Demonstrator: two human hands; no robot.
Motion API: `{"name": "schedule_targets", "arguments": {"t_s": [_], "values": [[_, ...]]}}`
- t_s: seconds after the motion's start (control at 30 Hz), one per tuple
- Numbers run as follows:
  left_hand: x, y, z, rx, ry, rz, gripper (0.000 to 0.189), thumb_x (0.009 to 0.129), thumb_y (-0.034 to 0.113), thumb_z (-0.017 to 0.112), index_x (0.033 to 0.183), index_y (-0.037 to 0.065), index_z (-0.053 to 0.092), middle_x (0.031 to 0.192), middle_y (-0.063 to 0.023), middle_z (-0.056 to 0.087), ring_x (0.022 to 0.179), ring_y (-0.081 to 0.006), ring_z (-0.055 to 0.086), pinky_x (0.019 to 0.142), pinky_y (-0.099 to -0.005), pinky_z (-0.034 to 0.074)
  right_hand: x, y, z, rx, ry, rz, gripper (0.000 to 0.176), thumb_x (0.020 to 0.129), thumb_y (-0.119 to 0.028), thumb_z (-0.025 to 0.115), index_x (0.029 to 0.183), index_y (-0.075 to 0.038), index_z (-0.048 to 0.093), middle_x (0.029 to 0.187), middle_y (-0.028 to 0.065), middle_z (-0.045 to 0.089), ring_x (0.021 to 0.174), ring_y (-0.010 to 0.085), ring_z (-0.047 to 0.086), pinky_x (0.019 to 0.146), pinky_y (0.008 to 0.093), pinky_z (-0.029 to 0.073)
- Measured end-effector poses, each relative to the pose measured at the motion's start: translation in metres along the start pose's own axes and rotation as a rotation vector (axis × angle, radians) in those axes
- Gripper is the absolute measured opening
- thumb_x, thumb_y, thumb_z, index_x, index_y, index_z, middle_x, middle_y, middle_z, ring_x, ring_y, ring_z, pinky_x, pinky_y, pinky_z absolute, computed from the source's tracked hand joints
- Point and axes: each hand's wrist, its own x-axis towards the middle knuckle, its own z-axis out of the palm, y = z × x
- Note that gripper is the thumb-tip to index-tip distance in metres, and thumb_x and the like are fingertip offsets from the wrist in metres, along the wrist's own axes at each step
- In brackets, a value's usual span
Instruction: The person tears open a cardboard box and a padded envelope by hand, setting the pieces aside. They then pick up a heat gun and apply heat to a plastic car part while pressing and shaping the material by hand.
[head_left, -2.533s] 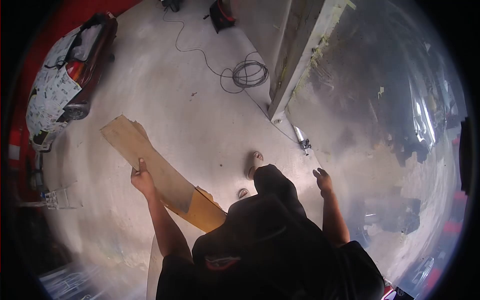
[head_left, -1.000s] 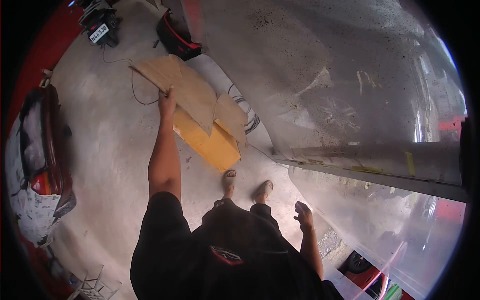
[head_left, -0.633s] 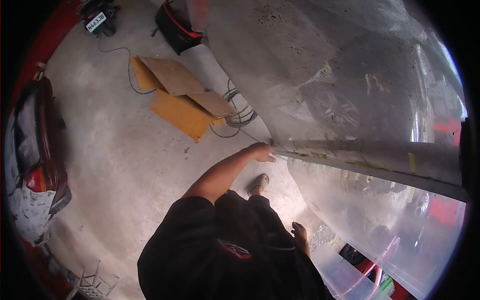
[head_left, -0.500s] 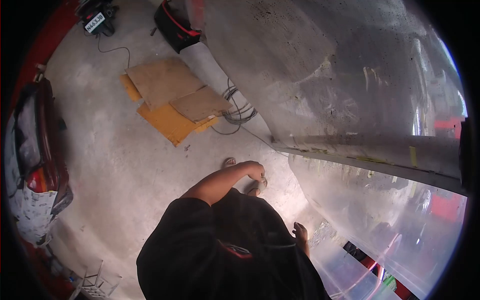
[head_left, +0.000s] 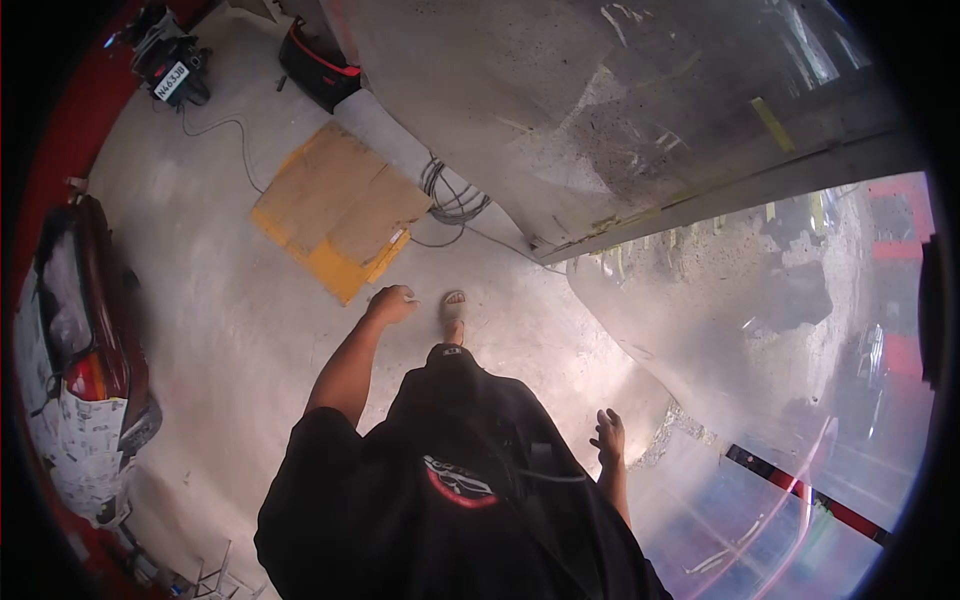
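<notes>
My left hand [head_left: 393, 304] hangs in front of my body above the concrete floor, its fingers curled closed. A small pale bit shows at the fingertips, too small to name. My right hand [head_left: 610, 437] hangs at my right side with fingers loosely apart and nothing in it. It is nearest to the hanging clear plastic sheet [head_left: 700, 330], apart from it. One sandalled foot [head_left: 454, 303] shows ahead of me, just right of my left hand. Beyond that hand lie flattened cardboard sheets [head_left: 345, 185].
A coiled grey cable [head_left: 455, 200] lies beside the cardboard, with a line running toward the sheet's beam [head_left: 700, 205]. A black bin-like piece with red trim [head_left: 320, 68] and a machine with a number plate [head_left: 172, 75] stand farther off. Paper-masked vehicle parts [head_left: 92, 440] line the left.
My left hand has swung left, away from my body. My right hand shows more fully, its fingers apart. The cardboard and plastic sheet have shifted in view as I move.
</notes>
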Motion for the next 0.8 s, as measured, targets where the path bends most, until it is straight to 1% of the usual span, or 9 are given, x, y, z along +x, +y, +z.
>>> {"name": "schedule_targets", "arguments": {"t_s": [0.07, 0.1, 0.17, 0.23, 0.27, 0.33, 0.43, 0.67, 0.8], "values": [[-0.01, 0.034, 0.027, -0.035, -0.013, 0.049, 0.045, 0.081, 0.031, 0.067, 0.12, 0.01, 0.065, 0.115, -0.0168, 0.067, 0.109, -0.0303, 0.063, 0.094, -0.041, 0.049, 0.004, 0.043, -0.018, 0.052, 0.047, 0.012, 0.073, 0.09, -0.042, 0.063, 0.146, -0.004, 0.034, 0.136, 0.0182, 0.049, 0.116, 0.0316, 0.053, 0.086, 0.0525, 0.05], [-0.022, 0.058, 0.039, -0.107, -0.081, 0.095, 0.044, 0.08, 0.024, 0.064, 0.12, 0.007, 0.065, 0.109, -0.0171, 0.068, 0.104, -0.0285, 0.065, 0.091, -0.0388, 0.05, -0.004, 0.061, -0.026, 0.087, 0.033, 0.008, 0.076, 0.09, -0.042, 0.062, 0.147, -0.004, 0.03, 0.14, 0.0225, 0.046, 0.123, 0.0392, 0.048, 0.091, 0.0567, 0.047], [-0.052, 0.105, 0.058, -0.105, -0.195, 0.193, 0.043, 0.08, 0.018, 0.061, 0.121, 0.005, 0.064, 0.104, -0.0174, 0.07, 0.098, -0.0267, 0.066, 0.087, -0.0365, 0.051, -0.019, 0.109, -0.043, 0.186, 0.042, 0.048, 0.076, 0.09, -0.041, 0.061, 0.148, -0.004, 0.029, 0.144, 0.023, 0.042, 0.128, 0.0417, 0.044, 0.095, 0.0587, 0.044], [-0.078, 0.152, 0.071, -0.544, -0.519, 0.211, 0.045, 0.079, 0.007, 0.054, 0.123, -0.001, 0.059, 0.101, -0.0154, 0.067, 0.086, -0.0203, 0.064, 0.081, -0.0315, 0.051, -0.044, 0.144, -0.06, 0.344, 0.075, 0.099, 0.075, 0.091, -0.041, 0.06, 0.148, -0.004, 0.03, 0.146, 0.0227, 0.04, 0.131, 0.0433, 0.041, 0.098, 0.0596, 0.043], [-0.087, 0.178, 0.078, -0.469, -0.568, 0.255, 0.045, 0.079, 0.007, 0.054, 0.123, -0.001, 0.059, 0.101, -0.0154, 0.067, 0.086, -0.0203, 0.064, 0.081, -0.0315, 0.051, -0.055, 0.164, -0.068, 0.438, 0.117, 0.12, 0.073, 0.092, -0.04, 0.059, 0.148, -0.003, 0.03, 0.148, 0.0223, 0.037, 0.133, 0.044, 0.039, 0.098, 0.0594, 0.043], [-0.109, 0.222, 0.096, -0.674, -0.732, 0.351, 0.048, 0.079, 0.002, 0.05, 0.126, -0.005, 0.054, 0.106, -0.0137, 0.062, 0.08, -0.0154, 0.058, 0.078, -0.028, 0.05, -0.074, 0.212, -0.079, 0.622, 0.187, 0.154, 0.071, 0.094, -0.039, 0.057, 0.148, -0.002, 0.029, 0.149, 0.0228, 0.035, 0.133, 0.0436, 0.039, 0.098, 0.0588, 0.043], [-0.136, 0.31, 0.111, -0.562, -0.866, 0.494, 0.044, 0.082, -0.001, 0.05, 0.126, -0.005, 0.052, 0.116, -0.015, 0.058, 0.087, -0.0192, 0.062, 0.082, -0.0301, 0.051, -0.092, 0.254, -0.092, 0.822, 0.294, 0.145, 0.07, 0.094, -0.038, 0.056, 0.148, -0.002, 0.029, 0.149, 0.0232, 0.035, 0.132, 0.0434, 0.04, 0.098, 0.0573, 0.045], [-0.185, 0.523, 0.17, -0.424, -1.115, 0.728, 0.037, 0.095, 0.009, 0.052, 0.131, -0.003, 0.047, 0.117, -0.0164, 0.059, 0.097, -0.0233, 0.066, 0.087, -0.036, 0.055, -0.119, 0.311, -0.083, 1.199, 0.529, 0.128, 0.068, 0.095, -0.037, 0.056, 0.147, -0.002, 0.03, 0.148, 0.0224, 0.035, 0.131, 0.0427, 0.042, 0.096, 0.0557, 0.047], [-0.187, 0.639, 0.221, -0.647, -1.448, 0.775, 0.04, 0.099, 0.019, 0.052, 0.133, -0.001, 0.044, 0.124, -0.0209, 0.059, 0.101, -0.0272, 0.067, 0.086, -0.0383, 0.056, -0.12, 0.346, -0.078, 1.366, 0.653, 0.24, 0.068, 0.094, -0.037, 0.058, 0.147, -0.002, 0.031, 0.148, 0.0217, 0.036, 0.13, 0.0427, 0.043, 0.093, 0.0549, 0.049]]}}
